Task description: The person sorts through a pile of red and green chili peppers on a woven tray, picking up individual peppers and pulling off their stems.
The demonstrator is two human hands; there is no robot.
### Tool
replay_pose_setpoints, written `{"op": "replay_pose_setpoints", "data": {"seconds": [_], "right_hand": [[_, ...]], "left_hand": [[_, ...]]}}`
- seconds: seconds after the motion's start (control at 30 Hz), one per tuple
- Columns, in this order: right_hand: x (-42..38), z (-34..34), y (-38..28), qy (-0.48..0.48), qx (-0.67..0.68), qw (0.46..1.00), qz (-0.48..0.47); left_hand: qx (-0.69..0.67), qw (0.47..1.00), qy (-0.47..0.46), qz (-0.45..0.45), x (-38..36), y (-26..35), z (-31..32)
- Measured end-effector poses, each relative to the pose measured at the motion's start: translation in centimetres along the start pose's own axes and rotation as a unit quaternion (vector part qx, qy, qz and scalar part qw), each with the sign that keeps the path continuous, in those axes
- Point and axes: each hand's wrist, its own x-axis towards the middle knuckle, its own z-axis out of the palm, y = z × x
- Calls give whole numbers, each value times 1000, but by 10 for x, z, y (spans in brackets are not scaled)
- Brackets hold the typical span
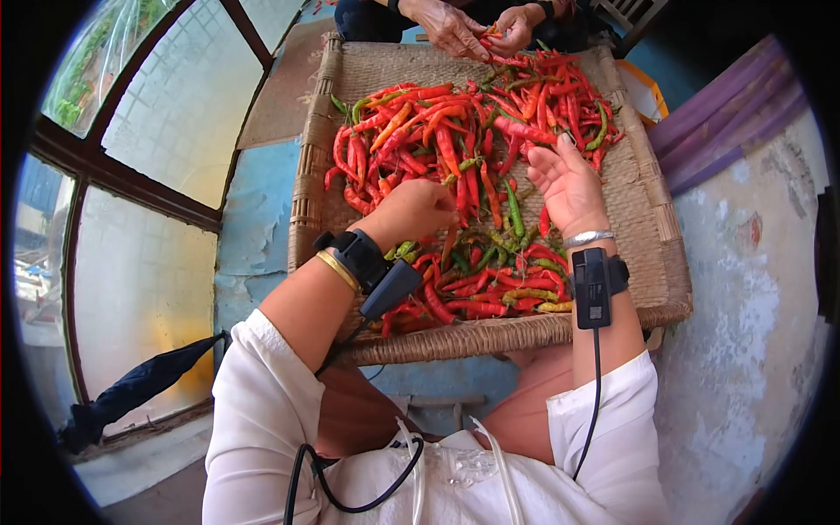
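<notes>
My left hand (418, 210) is closed over the middle of a woven tray (643, 188). Its fingertips pinch a brownish-red chili pepper (450, 243) that hangs downward, partly hidden by the hand. To the right, my right hand (566, 185) is open, palm turned up and fingers loosely bent, with nothing held in it. Just beyond its fingertips lies a heap of red chili peppers (560, 92). Another big pile of red and orange chilies (411, 131) lies past my left hand. A nearer pile (499, 289), mixing red, green and yellowish chilies, sits by the tray's front edge.
Across the tray, another person's hands (472, 31) hold a small chili. A window (149, 192) and a folded dark umbrella (140, 381) are at left. A worn wall (744, 306) and purple cloth (731, 122) stand at right. A cable (598, 394) runs along my right forearm.
</notes>
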Motion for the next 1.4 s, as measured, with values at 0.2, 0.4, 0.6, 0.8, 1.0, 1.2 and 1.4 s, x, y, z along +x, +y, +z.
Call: {"op": "replay_pose_setpoints", "data": {"seconds": [0.2, 0.4, 0.6, 0.8, 1.0, 1.2, 1.4], "right_hand": [[-12, 5, 29, -133, -214, 953, 169], [-22, 13, 46, -164, -386, 892, 169], [-29, 19, 46, -193, -483, 849, 94], [-18, 18, 21, -113, -392, 913, 35], [1, 2, -8, 40, 12, 997, -73], [-4, -6, 8, -59, -63, 993, 82], [-16, 10, 25, -113, -310, 938, 105]], "left_hand": [[144, 986, -68, -50, 0, -2, 10], [93, 994, -53, -36, -2, -4, 16], [12, 1000, -17, 1, 2, 14, 7], [-84, 993, -82, -33, 1, 22, -1], [47, 994, 94, 21, 7, -9, -10], [86, 986, 63, 131, 7, -18, 5], [4, 999, 42, 3, 6, 6, -6]]}}
